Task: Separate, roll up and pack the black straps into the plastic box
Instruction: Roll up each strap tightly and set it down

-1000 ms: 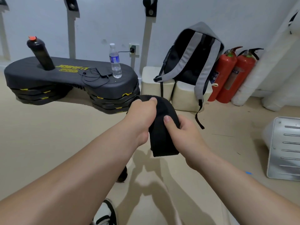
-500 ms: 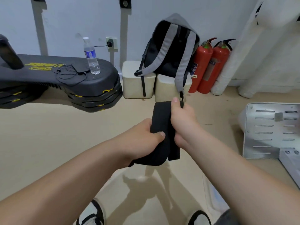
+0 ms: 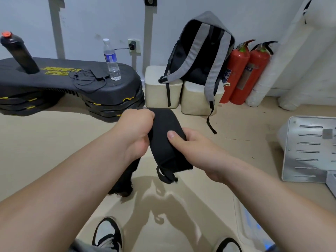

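black strap [image 3: 164, 142] is mid-air above the floor [image 3: 45, 151], between both hands. left hand [image 3: 134, 131] grip: fist curled round its upper end, tail hanging below. right hand [image 3: 194, 150] grip: thumb pinching the folded part. backpack [image 3: 200, 57] is behind.

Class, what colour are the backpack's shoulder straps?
Grey shoulder straps on a black backpack; head view.

The black strap [image 3: 163, 135] is a wide band of matte fabric, held in the air above the floor [image 3: 54, 151]. It arches between the left hand [image 3: 134, 131], which grips 1 side, and the right hand [image 3: 194, 150], whose thumb presses its face. Its squared lower end carries a thin loop, and another length hangs below the left hand.
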`<state>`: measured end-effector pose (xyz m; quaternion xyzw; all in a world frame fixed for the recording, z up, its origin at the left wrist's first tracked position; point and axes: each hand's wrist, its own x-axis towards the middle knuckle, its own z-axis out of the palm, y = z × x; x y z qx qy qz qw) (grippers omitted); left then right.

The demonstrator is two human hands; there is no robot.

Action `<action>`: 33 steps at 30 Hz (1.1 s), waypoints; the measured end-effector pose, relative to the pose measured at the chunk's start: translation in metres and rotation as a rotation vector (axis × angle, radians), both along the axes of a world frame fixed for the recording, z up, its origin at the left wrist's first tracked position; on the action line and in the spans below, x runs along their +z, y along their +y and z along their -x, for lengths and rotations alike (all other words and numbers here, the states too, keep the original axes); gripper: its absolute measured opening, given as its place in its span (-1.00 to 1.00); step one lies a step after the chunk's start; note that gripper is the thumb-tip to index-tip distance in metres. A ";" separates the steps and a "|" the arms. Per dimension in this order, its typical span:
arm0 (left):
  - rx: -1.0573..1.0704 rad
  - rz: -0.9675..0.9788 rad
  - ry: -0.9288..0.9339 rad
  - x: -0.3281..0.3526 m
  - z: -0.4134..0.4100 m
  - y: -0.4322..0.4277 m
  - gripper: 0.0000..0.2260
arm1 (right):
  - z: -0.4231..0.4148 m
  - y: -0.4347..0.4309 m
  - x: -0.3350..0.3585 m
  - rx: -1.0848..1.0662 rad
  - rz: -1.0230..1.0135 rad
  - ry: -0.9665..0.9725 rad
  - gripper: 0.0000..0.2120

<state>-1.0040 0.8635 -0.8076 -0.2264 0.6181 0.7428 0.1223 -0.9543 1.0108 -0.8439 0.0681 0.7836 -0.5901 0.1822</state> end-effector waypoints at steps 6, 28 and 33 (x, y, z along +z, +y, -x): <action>-0.012 -0.067 -0.003 -0.003 0.001 -0.006 -0.87 | 0.004 0.000 -0.002 -0.033 0.058 0.088 -0.82; -0.376 0.143 0.111 -0.020 -0.018 0.007 -0.72 | 0.010 0.022 0.003 -0.255 0.285 -0.010 -0.74; -0.478 0.508 0.311 -0.012 -0.014 -0.007 -0.67 | 0.011 0.021 0.003 -0.330 0.329 -0.039 -0.76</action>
